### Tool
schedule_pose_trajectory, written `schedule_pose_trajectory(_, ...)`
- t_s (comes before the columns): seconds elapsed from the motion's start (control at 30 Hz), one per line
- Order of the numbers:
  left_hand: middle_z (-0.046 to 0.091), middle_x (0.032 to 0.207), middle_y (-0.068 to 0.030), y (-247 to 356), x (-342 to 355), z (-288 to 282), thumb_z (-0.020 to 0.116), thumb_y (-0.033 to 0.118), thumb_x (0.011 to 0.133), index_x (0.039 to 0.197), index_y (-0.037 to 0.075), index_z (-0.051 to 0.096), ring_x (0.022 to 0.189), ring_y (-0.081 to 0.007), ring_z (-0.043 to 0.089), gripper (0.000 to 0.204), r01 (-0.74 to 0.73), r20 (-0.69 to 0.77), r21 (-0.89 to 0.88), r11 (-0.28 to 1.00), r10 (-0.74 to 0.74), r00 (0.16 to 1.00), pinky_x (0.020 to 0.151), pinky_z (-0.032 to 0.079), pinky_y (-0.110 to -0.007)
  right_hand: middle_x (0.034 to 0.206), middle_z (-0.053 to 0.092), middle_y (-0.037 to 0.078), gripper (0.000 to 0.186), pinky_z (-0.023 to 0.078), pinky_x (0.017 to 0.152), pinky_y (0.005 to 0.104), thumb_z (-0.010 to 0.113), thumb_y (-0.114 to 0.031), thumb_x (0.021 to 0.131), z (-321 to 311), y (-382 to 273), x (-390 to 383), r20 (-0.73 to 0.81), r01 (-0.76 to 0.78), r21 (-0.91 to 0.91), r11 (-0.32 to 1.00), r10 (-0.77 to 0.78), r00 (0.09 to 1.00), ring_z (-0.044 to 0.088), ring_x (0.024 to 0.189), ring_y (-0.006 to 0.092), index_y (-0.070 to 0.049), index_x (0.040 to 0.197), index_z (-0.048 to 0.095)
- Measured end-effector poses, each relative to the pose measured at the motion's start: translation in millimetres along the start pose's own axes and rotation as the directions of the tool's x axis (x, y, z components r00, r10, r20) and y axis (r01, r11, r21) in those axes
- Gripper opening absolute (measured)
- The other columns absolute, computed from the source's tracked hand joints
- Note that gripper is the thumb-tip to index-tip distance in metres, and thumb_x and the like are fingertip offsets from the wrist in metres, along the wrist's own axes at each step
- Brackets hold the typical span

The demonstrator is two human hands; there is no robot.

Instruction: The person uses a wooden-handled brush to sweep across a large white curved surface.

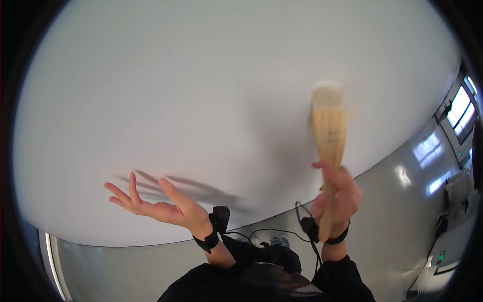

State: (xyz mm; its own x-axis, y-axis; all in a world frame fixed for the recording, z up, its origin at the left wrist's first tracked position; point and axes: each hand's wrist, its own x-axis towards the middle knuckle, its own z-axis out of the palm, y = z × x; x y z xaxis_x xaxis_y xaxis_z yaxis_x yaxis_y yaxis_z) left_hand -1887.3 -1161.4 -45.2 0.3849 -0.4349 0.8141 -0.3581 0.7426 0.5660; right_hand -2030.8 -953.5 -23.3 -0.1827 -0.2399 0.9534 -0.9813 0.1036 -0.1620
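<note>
A broad white surface (166, 90) fills most of the view in front of me. In my right hand (337, 194) is a wide flat brush (329, 126) with a pale wooden handle and light bristles. Its bristle end points away from me over the white surface; blur hides whether the tips touch it. My left hand (166, 206) is held palm up near the surface's near edge, its fingers spread with nothing in them. Shadows of the left hand and the brush fall on the surface.
Black straps with small devices (219, 219) circle both wrists, and dark cables (282, 230) hang between them. Below the surface's curved edge lies a glossy grey floor (387, 201), with my shoes (280, 241) on it. Windows (460, 113) and a cloth-covered piece (459, 189) stand at far right.
</note>
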Motion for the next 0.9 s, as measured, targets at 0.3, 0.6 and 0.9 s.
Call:
schedule_pose_trajectory(0.3,0.022,0.166,-0.0183,6,-3,-2,0.061,0.026,0.096,0.139,0.002,0.052,0.154,-0.0435,0.007,0.049,0.062,0.035,0.112,0.992,-0.066,0.997,0.119,0.012,-0.062,0.070,0.062,0.009,0.030,0.048,0.048,0.0325,0.065,-0.013,0.084,13,-29,-58,0.437,-0.114,0.048,0.992,0.082,0.896,0.062,0.054,0.0221,0.002,0.110,0.067)
schedule_pose_trajectory(0.6,0.018,0.167,-0.0189,10,3,-2,0.064,0.025,0.093,0.149,0.003,0.045,0.153,-0.0455,0.007,0.063,0.065,0.110,0.208,0.976,-0.090,0.990,0.117,0.011,-0.065,0.096,0.074,0.017,0.038,0.059,0.059,0.0343,0.064,-0.021,0.089,-7,-1,27,0.098,0.099,0.308,0.946,-0.135,0.986,0.072,0.075,0.0329,0.007,0.115,0.062)
schedule_pose_trajectory(0.9,0.020,0.166,-0.0222,18,22,5,0.073,0.017,0.086,0.155,0.003,0.035,0.155,-0.0426,0.012,0.081,0.060,0.413,-0.053,0.997,-0.033,0.910,0.120,0.005,-0.062,0.081,0.067,0.014,0.036,0.051,0.057,0.0308,0.065,0.001,0.082,28,-9,53,0.257,-0.102,0.126,0.987,0.067,0.964,0.065,0.064,0.0275,0.001,0.118,0.065)
